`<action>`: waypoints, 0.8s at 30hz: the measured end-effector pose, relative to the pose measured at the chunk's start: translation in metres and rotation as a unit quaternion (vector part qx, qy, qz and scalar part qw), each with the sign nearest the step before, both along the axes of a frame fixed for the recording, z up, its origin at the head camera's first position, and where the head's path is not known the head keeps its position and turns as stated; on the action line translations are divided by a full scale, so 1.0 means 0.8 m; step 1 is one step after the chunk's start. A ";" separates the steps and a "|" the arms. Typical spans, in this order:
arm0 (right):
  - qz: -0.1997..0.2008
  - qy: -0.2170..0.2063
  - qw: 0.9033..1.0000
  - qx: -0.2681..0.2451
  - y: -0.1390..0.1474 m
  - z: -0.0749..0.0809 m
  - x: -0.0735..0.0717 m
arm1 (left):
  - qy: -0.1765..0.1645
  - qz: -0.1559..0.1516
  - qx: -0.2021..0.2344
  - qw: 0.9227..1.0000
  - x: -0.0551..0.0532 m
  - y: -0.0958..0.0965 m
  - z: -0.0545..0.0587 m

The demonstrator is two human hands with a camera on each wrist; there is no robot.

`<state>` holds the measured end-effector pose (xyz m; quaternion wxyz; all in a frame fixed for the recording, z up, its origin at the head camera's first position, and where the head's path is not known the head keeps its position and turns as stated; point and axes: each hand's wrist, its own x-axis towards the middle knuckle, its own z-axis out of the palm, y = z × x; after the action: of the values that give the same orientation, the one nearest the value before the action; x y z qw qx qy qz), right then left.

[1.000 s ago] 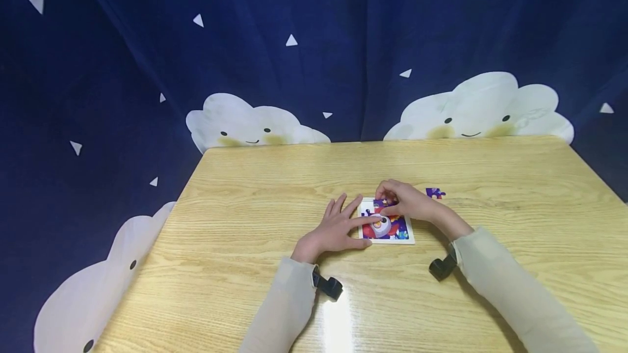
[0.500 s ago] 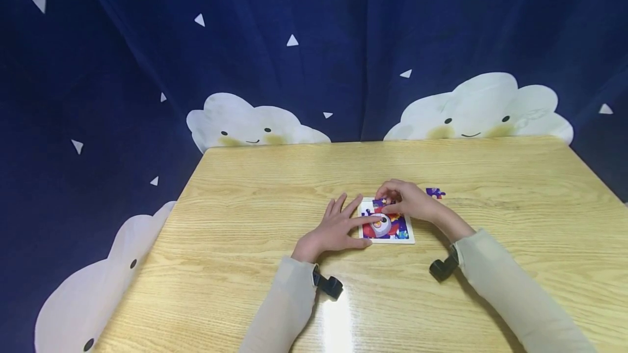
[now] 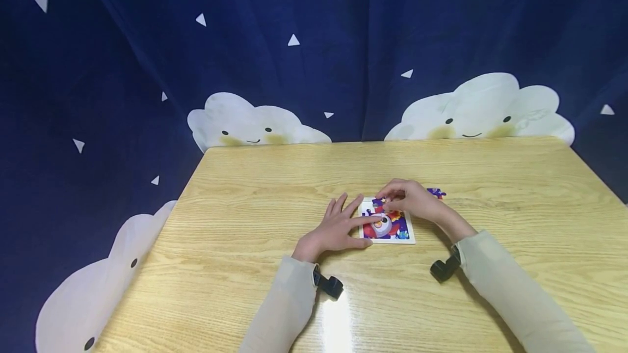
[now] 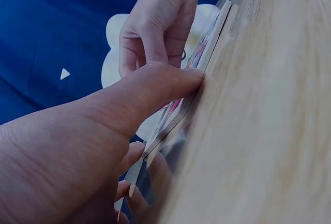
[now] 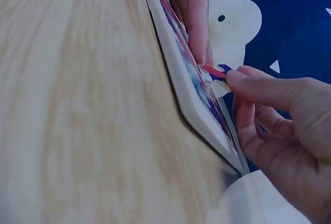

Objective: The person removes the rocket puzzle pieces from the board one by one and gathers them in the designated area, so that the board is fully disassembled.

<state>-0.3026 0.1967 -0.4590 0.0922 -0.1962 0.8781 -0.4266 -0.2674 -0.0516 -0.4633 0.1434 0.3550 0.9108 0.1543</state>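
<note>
while at one puzzle (image 3: 393, 230), hands (image 3: 336, 231) (two)

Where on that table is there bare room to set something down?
The table is bare left of the left hand, behind the puzzle towards the curtain, between the left sleeve and right sleeve, and beyond the latter. It's crowded at the puzzle: both hands are over it, and a loose piece lies just beyond the right hand.
</note>
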 end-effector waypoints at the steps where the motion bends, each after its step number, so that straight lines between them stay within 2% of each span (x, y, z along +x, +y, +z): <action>1: -0.002 -0.003 1.000 -0.004 0.001 0.000 0.000 | -0.002 0.000 0.000 1.000 0.000 0.000 0.000; 13: -0.001 -0.019 1.000 -0.017 -0.001 0.003 0.000 | 0.000 0.002 -0.002 1.000 -0.001 0.001 0.000; 24: -0.001 -0.007 1.000 -0.003 -0.002 0.001 0.000 | -0.004 0.001 0.002 1.000 0.000 0.000 0.001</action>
<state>-0.3022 0.1951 -0.4579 0.0975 -0.1921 0.8764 -0.4307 -0.2671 -0.0512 -0.4628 0.1460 0.3535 0.9105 0.1573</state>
